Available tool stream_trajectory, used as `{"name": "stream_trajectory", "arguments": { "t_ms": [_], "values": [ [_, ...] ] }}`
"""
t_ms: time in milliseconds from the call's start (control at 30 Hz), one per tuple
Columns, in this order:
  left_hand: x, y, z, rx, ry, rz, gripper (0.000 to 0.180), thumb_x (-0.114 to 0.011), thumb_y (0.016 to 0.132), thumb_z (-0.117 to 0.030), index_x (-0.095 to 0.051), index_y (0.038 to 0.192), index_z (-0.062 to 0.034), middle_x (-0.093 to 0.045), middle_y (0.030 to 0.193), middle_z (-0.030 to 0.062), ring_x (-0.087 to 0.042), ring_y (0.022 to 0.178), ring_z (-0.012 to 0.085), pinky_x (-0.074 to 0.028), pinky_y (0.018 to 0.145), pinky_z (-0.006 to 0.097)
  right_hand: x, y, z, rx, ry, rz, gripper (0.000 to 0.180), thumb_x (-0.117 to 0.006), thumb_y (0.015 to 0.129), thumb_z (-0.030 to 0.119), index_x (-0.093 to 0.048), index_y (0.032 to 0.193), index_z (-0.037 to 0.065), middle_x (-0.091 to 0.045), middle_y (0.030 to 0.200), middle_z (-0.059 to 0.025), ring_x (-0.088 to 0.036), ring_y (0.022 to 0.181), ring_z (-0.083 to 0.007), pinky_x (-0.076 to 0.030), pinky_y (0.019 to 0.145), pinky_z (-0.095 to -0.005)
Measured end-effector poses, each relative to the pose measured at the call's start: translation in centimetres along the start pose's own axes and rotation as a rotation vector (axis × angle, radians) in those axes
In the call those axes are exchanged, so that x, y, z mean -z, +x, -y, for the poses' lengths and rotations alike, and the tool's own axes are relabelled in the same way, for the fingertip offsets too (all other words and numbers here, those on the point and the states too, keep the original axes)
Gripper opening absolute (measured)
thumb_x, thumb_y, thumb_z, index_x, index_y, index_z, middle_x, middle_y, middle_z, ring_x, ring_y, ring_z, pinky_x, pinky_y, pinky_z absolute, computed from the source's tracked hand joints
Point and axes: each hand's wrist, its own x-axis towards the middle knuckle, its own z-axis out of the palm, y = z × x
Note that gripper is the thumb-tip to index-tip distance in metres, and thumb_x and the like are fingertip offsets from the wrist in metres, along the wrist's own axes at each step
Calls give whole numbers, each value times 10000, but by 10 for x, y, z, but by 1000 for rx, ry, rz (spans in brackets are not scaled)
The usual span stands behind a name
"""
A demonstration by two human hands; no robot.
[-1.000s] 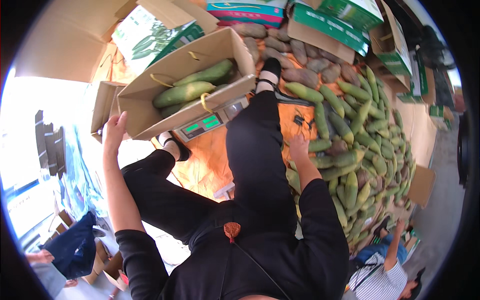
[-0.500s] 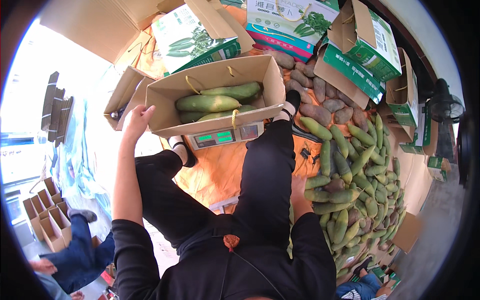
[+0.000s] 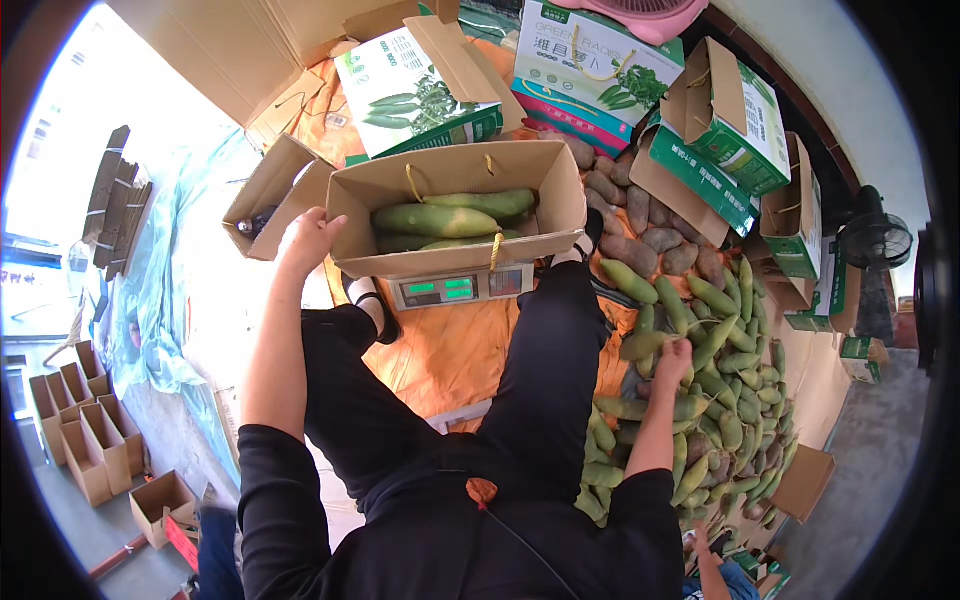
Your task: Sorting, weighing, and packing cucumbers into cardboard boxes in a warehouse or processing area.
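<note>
An open cardboard box (image 3: 455, 262) with yellow rope handles sits on a digital scale (image 3: 460, 287) with lit green displays. Inside it lie several large green radishes (image 3: 435, 220). My left hand (image 3: 312, 240) grips the box's left end at its upper edge. To the right, over a big heap of green radishes (image 3: 735, 390), my right hand (image 3: 673, 362) is closed round the end of one green radish (image 3: 642, 346). The fingers' far side is partly hidden.
Printed white-and-green cartons (image 3: 415, 95) stand at the back and along the right. Reddish-brown roots (image 3: 640, 205) lie behind the heap. A black fan (image 3: 875, 235) stands at far right, a pink fan (image 3: 640, 10) at the top. Empty brown boxes (image 3: 95, 450) are at lower left. Another person's arm (image 3: 710, 570) shows at lower right.
My right hand has moved forward from beside my thigh onto the heap and taken hold of a green radish. My left hand stays on the box. The view has shifted somewhat.
</note>
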Motion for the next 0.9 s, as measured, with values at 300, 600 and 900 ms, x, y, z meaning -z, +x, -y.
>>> {"name": "stream_trajectory", "arguments": {
  "t_ms": [300, 600, 900],
  "values": [
    [9, -3, -12, 103, 54, 115, 433, -635, 791, -417, -610, 941, -12, -644, 944, 182, -613, 929, 319, -465, 808, 409, 53, 12, 266, 343, 604, -20, 141, -551, 916, 94, -560, 1032, 15, -579, 932, -18, -543, 826, -87, -461, 710, -245],
    [10, -1, -8, 95, 73, 137, 453, -620, 809, -417, -613, 1018, -16, -641, 1010, 174, -598, 995, 307, -460, 851, 399, -18, -16, 410, 354, 1104, 572, 102, -565, 900, 102, -588, 983, 47, -632, 949, -36, -621, 835, -133, -512, 754, -286],
    [8, -1, -12, 140, 91, 157, 477, -613, 798, -441, -621, 1028, -23, -640, 1022, 175, -601, 999, 298, -461, 857, 393, -128, -5, 386, 383, 616, 611, 186, -636, 822, 122, -614, 972, 13, -646, 894, -50, -613, 785, -129, -483, 721, -261]
  ]
}}
